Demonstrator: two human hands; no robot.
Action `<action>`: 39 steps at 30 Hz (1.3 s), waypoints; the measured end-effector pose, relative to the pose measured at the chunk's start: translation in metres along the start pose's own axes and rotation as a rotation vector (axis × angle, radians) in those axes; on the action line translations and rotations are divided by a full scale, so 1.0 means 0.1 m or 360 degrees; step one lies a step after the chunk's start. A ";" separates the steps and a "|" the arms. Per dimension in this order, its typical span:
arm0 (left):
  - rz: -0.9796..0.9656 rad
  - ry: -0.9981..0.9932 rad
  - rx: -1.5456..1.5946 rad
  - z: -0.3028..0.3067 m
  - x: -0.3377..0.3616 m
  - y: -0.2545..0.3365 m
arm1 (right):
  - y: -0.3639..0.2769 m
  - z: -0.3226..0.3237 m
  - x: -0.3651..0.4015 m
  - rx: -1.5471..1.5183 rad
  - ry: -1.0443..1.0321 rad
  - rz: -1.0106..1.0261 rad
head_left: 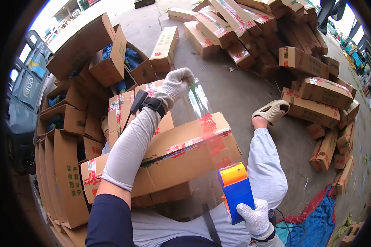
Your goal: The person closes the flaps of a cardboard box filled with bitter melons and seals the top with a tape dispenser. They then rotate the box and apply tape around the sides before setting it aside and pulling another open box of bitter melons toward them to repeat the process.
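Note:
My left hand (178, 82), in a white knit glove, is closed at the upper end of a shiny strip of clear tape (198, 99). The strip hangs down toward a long cardboard box (181, 154) with red-printed tape along its top seam and over its right end. In my right hand (255, 218), also gloved, is a blue and orange tape dispenser (239, 193), its toothed edge up beside the box's lower right corner. Beneath and behind the long box lie more taped boxes (121, 109).
Open cartons (68, 164) with blue-wrapped contents stand at the left. Piled closed boxes (317, 94) fill the right and upper right. My sandalled foot (272, 112) rests on the concrete floor (231, 88). A blue and red sheet (317, 224) lies lower right, and a vehicle (27, 90) is far left.

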State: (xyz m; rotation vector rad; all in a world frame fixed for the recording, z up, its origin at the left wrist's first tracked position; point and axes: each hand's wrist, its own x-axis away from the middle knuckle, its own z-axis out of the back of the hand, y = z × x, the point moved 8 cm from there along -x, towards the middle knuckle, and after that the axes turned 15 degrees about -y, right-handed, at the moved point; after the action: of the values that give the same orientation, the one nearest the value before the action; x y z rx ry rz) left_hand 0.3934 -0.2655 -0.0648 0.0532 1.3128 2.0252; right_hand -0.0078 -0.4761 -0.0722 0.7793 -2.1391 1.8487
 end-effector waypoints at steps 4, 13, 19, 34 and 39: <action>0.0931 -0.0819 0.0138 -0.67 0.56 -0.88 | -0.16 -0.03 -0.11 -0.0044 0.0087 0.0260; 0.0705 -0.1224 -0.0661 -0.77 0.60 -0.13 | -0.23 -0.35 0.12 -0.0561 -0.0079 0.0317; 0.0671 -0.1170 -0.0367 -1.02 0.91 0.77 | -0.05 -0.29 0.20 -0.0479 0.0028 0.0333; 0.0803 -0.0727 -0.1607 -1.20 1.95 1.76 | -0.66 -0.35 0.40 -0.0413 0.0019 0.0430; 0.0692 -0.0606 -0.1575 -1.15 1.92 1.82 | -0.74 -0.35 0.46 -0.0359 0.0062 0.0365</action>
State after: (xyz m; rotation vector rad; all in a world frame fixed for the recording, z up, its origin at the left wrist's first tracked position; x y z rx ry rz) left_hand 0.1073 -0.2863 -0.0353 0.2646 -0.0231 2.6459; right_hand -0.0148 -0.4597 0.0205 0.4624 -2.4430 1.6626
